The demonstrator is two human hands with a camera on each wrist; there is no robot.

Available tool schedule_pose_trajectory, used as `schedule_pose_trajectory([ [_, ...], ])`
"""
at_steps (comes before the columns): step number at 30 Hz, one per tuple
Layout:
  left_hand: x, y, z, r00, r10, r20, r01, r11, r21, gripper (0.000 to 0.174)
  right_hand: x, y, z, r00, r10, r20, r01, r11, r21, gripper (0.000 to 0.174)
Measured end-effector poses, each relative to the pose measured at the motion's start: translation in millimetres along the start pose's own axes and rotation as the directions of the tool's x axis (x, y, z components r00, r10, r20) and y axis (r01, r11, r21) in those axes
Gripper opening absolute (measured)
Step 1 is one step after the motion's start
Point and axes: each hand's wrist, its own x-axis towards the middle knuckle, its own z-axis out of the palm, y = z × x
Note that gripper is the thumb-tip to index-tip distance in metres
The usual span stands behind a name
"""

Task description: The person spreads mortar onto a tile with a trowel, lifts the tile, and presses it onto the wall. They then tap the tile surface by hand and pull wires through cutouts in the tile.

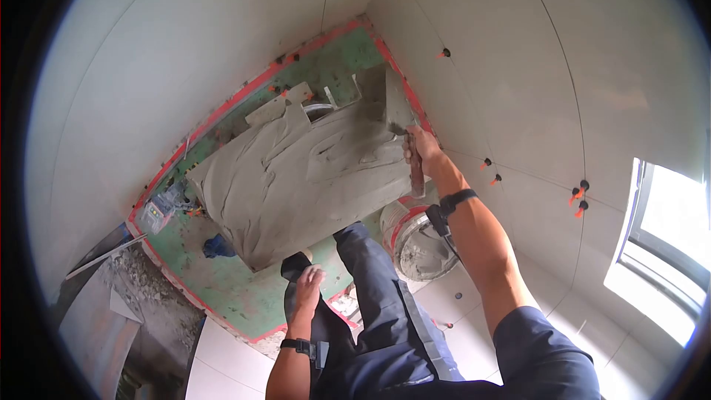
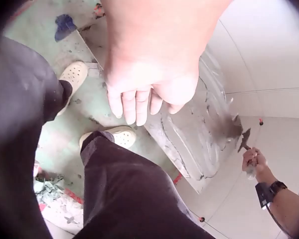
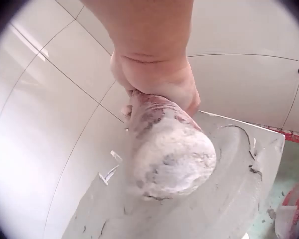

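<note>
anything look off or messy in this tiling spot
No clear damage. A crumpled blue item, too small to identify, lies loose on the green floor, odd beside otherwise flat surfaces. The trowel handle has a pale crust over its end, so it looks dirty.

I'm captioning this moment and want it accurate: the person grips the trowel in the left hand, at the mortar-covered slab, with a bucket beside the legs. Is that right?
Not quite: the hand is wrong. The head view shows the trowel gripped in the right hand. The rest stands: it is at the mortar-covered slab, with a bucket beside the legs.
</note>
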Motion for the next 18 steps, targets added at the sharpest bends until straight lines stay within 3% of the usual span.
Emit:
schedule_pose_trajectory([
  [5, 2.7, 15.1, 39.2, 0.999, -0.003, -0.036, 0.004, 0.999, 0.032, 0.036, 20.0, -19.5, 12.6, 0.957, 0.201, 0.207, -0.218, 0.974, 0.064, 0.029],
  [9, 2.7, 10.6, 29.2, 0.995, 0.018, -0.102, -0.016, 1.0, 0.021, 0.037, 17.1, -20.6, 15.7, 0.97, 0.179, 0.165, -0.193, 0.978, 0.073, 0.029],
  [11, 4.7, 8.3, 18.5, 0.994, 0.029, -0.105, -0.028, 0.999, 0.016, 0.037, 17.7, -18.6, 1.3, 0.951, 0.171, 0.259, -0.148, 0.983, -0.105, 0.03],
  [12, 3.6, 6.4, 14.8, 0.99, -0.015, -0.138, 0.015, 1.0, 0.0, 0.037, 17.3, -17.2, -8.0, 0.95, 0.171, 0.26, -0.147, 0.983, -0.108, 0.03],
  [13, 4.3, 2.0, 10.5, 0.983, -0.058, -0.172, 0.055, 0.998, -0.021, 0.038, 19.4, -16.0, -19.7, 0.981, 0.089, 0.173, -0.015, 0.921, -0.389, 0.032],
  [14, 5.4, -3.2, 5.2, 0.983, -0.064, -0.17, 0.061, 0.998, -0.021, 0.038, 20.5, -14.0, -32.3, 0.993, -0.017, 0.114, 0.087, 0.761, -0.643, 0.035],
  [15, 5.0, -3.2, 3.6, 0.983, -0.066, -0.174, 0.062, 0.998, -0.03, 0.038, 26.5, -5.1, -52.2, 0.928, -0.327, 0.176, 0.312, 0.432, -0.846, 0.035],
  [16, 3.1, -1.8, 2.8, 0.982, -0.076, -0.173, 0.071, 0.997, -0.034, 0.039, 32.5, -0.1, -72.4, 0.761, -0.557, 0.332, 0.398, -0.002, -0.917, 0.035],
  [18, -2.7, 1.7, 7.4, 0.976, -0.102, -0.191, 0.094, 0.994, -0.053, 0.039, 24.7, -19.6, -95.5, 0.763, -0.533, 0.365, 0.317, -0.183, -0.931, 0.038],
])
